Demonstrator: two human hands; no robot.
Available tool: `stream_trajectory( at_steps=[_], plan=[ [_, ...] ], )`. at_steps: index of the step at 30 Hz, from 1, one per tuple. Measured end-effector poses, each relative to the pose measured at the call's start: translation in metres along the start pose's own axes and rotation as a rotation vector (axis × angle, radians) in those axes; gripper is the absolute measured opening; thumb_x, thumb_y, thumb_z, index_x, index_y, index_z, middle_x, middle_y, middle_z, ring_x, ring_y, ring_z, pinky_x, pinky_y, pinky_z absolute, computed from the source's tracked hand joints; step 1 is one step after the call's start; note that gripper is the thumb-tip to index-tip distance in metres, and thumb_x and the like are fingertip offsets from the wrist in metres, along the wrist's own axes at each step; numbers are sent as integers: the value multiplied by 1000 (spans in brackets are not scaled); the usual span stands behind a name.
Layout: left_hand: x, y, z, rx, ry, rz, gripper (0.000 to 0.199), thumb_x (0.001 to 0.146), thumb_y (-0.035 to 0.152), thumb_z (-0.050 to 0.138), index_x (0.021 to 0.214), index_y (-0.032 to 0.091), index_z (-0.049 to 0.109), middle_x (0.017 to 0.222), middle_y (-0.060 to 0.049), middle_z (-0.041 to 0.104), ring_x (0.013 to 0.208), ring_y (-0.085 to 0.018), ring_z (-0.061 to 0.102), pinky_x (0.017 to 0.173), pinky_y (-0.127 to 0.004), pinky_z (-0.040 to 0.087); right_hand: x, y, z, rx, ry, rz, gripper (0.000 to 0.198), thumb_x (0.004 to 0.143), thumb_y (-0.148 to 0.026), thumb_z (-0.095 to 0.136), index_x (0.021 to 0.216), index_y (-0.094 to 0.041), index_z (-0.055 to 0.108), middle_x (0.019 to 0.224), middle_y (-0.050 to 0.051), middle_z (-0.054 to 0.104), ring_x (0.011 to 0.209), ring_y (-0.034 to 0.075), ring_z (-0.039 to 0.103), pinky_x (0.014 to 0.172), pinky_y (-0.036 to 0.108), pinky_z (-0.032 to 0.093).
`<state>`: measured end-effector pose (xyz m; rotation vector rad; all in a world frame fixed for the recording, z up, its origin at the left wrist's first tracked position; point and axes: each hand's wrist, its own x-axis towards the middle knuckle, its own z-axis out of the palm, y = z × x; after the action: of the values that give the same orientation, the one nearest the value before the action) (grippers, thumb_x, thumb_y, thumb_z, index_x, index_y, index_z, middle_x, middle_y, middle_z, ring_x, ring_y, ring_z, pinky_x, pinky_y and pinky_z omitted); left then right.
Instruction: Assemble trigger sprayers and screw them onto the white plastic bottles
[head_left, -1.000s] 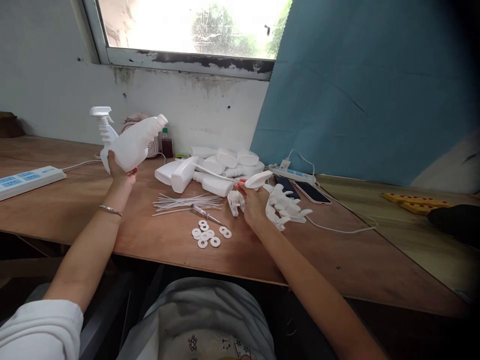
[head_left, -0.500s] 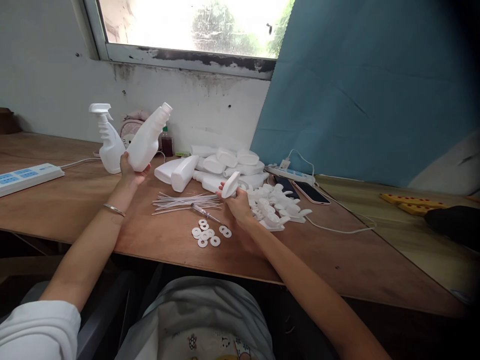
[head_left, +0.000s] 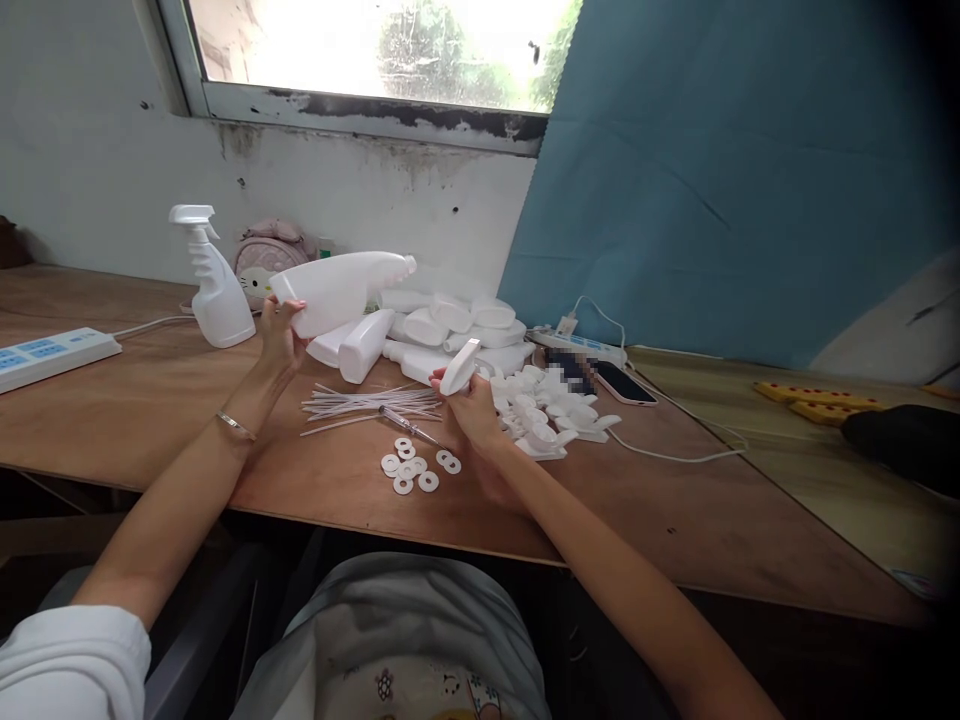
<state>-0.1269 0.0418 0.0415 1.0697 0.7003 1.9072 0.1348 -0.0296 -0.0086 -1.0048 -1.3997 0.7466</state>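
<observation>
My left hand (head_left: 283, 335) grips a white plastic bottle (head_left: 330, 290) by its base. The bottle lies nearly level in the air, its open neck pointing right. In my right hand (head_left: 471, 408) is a white spray trigger head (head_left: 460, 368), its lower part hidden by my fingers. A heap of similar trigger heads (head_left: 544, 410) lies just right of that hand. Thin white tubes (head_left: 367, 402), a screwdriver-like tool (head_left: 409, 425) and several white ring washers (head_left: 407, 467) lie between my arms. Behind them is a pile of white bottles (head_left: 450, 325).
An assembled spray bottle (head_left: 220, 295) stands at the left, beside a pink bag (head_left: 271, 252). A power strip (head_left: 56, 357) lies at the far left, another power strip (head_left: 581, 346) at the back right. Near it is a phone (head_left: 624, 383), with a white cable (head_left: 690, 459) running across the table.
The bottle in my left hand has tipped from leaning upright to nearly level, its neck swinging right and down. My right hand holds the trigger head in about the same place.
</observation>
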Motion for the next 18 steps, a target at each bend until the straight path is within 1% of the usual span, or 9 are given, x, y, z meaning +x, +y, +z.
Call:
stream_trajectory(
  at_steps=[3,5,9,11,14,16,18],
  plan=[
    [4,-13,14,112,68,186,47,52,21,69,89,20,39,76,3,53,67,-10,53,56,-22,45,-1,-4,-1,-47,-6,-22,21,66,-32,64,81,-16,65,75,4,65,73,19,59,69,30,46],
    [10,-22,27,211,97,218,49,52,22,72,88,19,39,75,3,51,65,-11,53,57,-22,45,-2,-8,-2,-71,-7,-38,21,67,-33,64,80,-16,64,74,3,64,73,19,58,68,29,45],
    [30,-34,60,360,244,240,52,50,22,75,85,20,36,79,1,51,74,-14,56,66,-25,47,-4,-11,-3,-100,-7,-42,23,69,-39,63,74,-16,61,68,2,61,65,17,54,60,27,42],
    [40,-37,76,485,293,190,53,50,25,77,83,20,36,84,-1,53,82,-17,58,73,-29,47,-6,-10,-2,-102,-16,-33,26,69,-42,62,71,-17,58,64,1,59,60,15,51,56,26,41],
    [57,-44,96,683,354,14,52,52,29,78,85,20,40,95,-6,55,94,-23,57,81,-35,46,-8,-10,0,-98,-44,-21,28,70,-44,61,64,-18,54,58,0,57,55,14,49,52,25,38],
    [68,-51,108,708,376,-83,50,55,30,77,89,19,42,102,-11,55,100,-27,55,84,-40,45,-10,-10,1,-93,-61,-12,29,70,-44,61,63,-18,52,55,0,56,52,13,49,50,25,37],
    [79,-60,120,687,360,-137,48,60,32,75,94,17,43,106,-16,54,104,-29,54,82,-42,46,-11,-11,1,-84,-69,-2,29,70,-44,61,65,-17,51,56,-1,55,52,14,51,50,25,38]
  ],
)
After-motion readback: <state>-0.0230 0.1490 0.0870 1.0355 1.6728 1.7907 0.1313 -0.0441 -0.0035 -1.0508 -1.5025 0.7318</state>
